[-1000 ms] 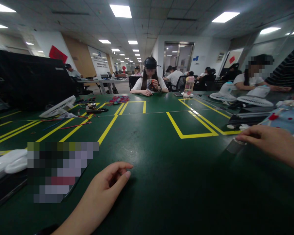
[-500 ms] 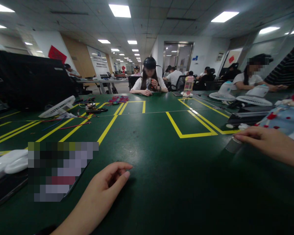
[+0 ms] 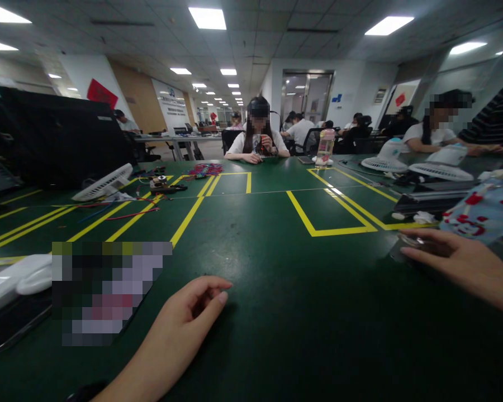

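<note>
My left hand rests on the green table near the middle, fingers loosely curled. A small gap shows between thumb and forefinger, and nothing is between them. At the right, thumb and fingers of my right hand are closed around a small grey cylinder with a shiny rim. It is tilted and partly hidden by the fingers, and too blurred to tell its exact kind. Left of my left hand lies a flat item with a pixelated surface.
A dark phone and a white device lie at the left. Wires, a white fan and a pink-capped bottle stand farther back. A blue patterned bag is beyond my right hand. A person sits opposite.
My right hand and the cylinder have tipped, so its rim now shows between thumb and fingers. My left hand keeps its place and shape. The whole view has shifted slightly.
</note>
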A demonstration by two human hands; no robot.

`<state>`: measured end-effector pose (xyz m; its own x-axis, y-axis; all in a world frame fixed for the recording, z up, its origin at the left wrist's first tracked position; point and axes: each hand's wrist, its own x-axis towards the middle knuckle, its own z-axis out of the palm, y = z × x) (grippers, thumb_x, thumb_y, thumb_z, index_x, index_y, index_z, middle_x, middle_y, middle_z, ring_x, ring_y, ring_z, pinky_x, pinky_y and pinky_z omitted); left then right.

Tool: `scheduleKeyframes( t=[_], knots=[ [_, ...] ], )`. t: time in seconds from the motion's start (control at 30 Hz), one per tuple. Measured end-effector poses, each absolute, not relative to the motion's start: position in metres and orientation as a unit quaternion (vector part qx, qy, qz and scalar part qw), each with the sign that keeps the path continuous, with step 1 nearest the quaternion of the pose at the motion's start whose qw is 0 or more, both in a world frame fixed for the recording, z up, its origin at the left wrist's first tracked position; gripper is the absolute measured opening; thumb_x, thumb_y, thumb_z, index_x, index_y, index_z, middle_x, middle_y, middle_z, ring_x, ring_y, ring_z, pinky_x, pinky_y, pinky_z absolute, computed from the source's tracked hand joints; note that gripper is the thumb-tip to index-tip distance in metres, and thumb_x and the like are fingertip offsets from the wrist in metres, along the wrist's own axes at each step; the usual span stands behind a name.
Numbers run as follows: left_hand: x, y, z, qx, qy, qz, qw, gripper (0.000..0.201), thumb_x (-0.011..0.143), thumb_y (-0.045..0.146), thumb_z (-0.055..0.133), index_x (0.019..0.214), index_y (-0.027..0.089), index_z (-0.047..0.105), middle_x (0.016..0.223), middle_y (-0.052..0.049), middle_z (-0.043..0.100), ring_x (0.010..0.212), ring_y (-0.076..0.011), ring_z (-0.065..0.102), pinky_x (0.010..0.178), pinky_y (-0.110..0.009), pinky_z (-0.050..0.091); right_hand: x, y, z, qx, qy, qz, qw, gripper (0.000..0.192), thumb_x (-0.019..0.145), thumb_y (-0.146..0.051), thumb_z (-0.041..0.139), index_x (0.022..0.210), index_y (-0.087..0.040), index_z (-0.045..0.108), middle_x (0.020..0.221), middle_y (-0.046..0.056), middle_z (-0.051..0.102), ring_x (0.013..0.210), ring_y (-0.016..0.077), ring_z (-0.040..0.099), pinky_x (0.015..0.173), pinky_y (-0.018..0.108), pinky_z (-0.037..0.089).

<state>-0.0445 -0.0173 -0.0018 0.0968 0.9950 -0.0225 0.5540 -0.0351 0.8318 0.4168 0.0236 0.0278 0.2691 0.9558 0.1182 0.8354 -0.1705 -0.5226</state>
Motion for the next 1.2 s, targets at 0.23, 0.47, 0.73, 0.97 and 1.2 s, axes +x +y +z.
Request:
scheduleKeyframes(
  t=[0.23,0.47,0.73,0.97,1.2],
  knots=[
    [-0.043,-0.018,0.001,0.644,0.609,0.308,0.345,0.027,0.084,0.041,0.053,0.100,0.023,0.066,0.085,-0.001,0.069,0.081,-0.0222,0.064,0.070,-0.029,0.048,0.283,0.002,0.015,-0.539,-0.760,0.149,0.332,0.044,0.081,-0.042,0.058,0.122,-0.028,0.054,0.121,0.003,0.057,0.103,0.0152,0.058,0.091,0.031,0.049],
    [-0.048,-0.015,-0.003,0.657,0.601,0.301,0.343,0.027,0.086,0.040,0.053,0.102,0.024,0.065,0.086,-0.001,0.068,0.082,-0.0222,0.063,0.070,-0.029,0.048,0.200,-0.009,0.006,-0.390,-0.814,0.289,0.320,0.039,0.083,-0.028,0.055,0.122,-0.028,0.051,0.118,0.003,0.056,0.105,0.0118,0.055,0.095,0.029,0.046],
    [0.002,-0.006,0.030,0.757,0.492,0.335,0.270,0.021,0.087,0.028,0.055,0.105,0.028,0.066,0.095,-0.001,0.064,0.080,-0.0174,0.059,0.073,-0.028,0.046,0.204,-0.002,-0.010,-0.411,-0.753,0.388,0.336,0.066,0.074,-0.025,0.065,0.132,-0.026,0.034,0.114,0.004,0.058,0.102,0.0132,0.057,0.093,0.034,0.047],
    [0.014,0.003,0.041,0.759,0.468,0.353,0.283,0.015,0.087,0.025,0.057,0.083,0.023,0.071,0.087,-0.001,0.063,0.086,-0.0176,0.059,0.077,-0.029,0.045,0.204,-0.002,-0.001,-0.403,-0.767,0.378,0.328,0.047,0.075,-0.024,0.063,0.120,-0.023,0.049,0.113,0.003,0.058,0.099,0.0119,0.057,0.089,0.029,0.047],
    [0.007,0.002,0.011,0.773,0.483,0.301,0.280,0.013,0.083,0.019,0.062,0.085,0.025,0.073,0.087,-0.001,0.064,0.086,-0.0187,0.059,0.078,-0.031,0.044,0.219,-0.003,0.000,-0.438,-0.777,0.333,0.305,0.038,0.074,-0.023,0.061,0.111,-0.024,0.051,0.100,-0.002,0.060,0.086,0.0087,0.057,0.077,0.023,0.047]
  ],
)
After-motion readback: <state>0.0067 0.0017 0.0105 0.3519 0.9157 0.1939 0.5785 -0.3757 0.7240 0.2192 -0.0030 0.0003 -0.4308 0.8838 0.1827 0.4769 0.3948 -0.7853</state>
